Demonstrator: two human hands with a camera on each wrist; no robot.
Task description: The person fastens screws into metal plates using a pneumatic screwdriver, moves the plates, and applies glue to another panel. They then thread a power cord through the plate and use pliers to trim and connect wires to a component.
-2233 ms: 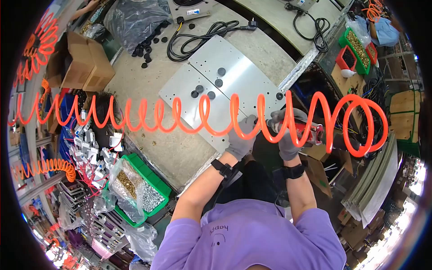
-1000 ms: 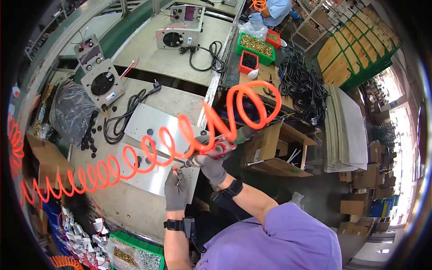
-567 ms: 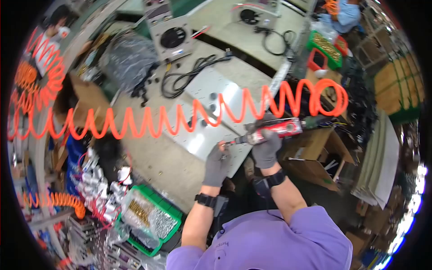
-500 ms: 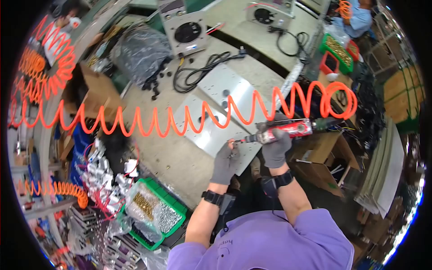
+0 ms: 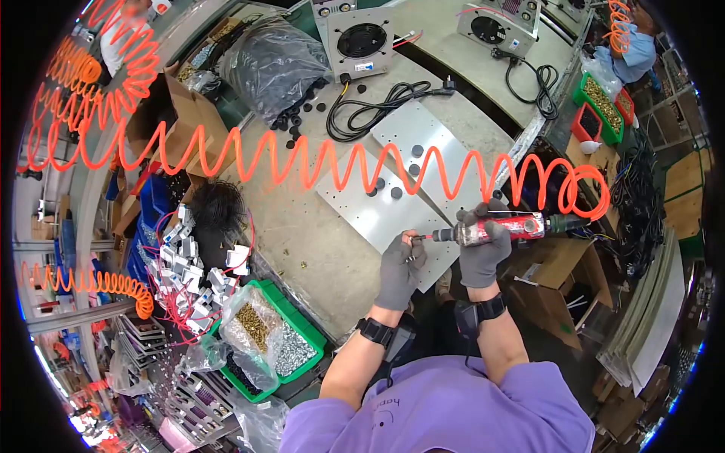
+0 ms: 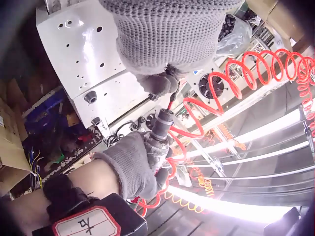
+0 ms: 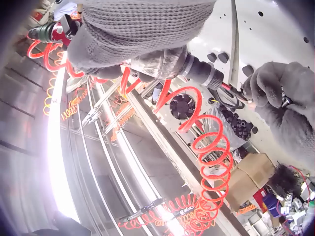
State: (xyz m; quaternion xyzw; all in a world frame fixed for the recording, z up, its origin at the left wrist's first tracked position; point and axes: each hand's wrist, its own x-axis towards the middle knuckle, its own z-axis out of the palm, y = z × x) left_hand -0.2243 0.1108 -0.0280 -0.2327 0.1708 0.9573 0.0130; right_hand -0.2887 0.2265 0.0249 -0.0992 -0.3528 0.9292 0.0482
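We're gripping a red power driver [image 5: 525, 225] w/ our R hand [image 5: 485, 260] & pinching its bit [image 5: 426, 237] w/ our L hand [image 5: 398, 278] nr. metal plates [image 5: 370, 219].

My knitted cloth gloves [image 5: 398, 278] look matt and rough; the metal panels [image 5: 389, 208] smooth and glossy; the coiled hose [image 5: 362, 170] shiny plastic; the box [image 5: 563, 283] dull brown cardboard.
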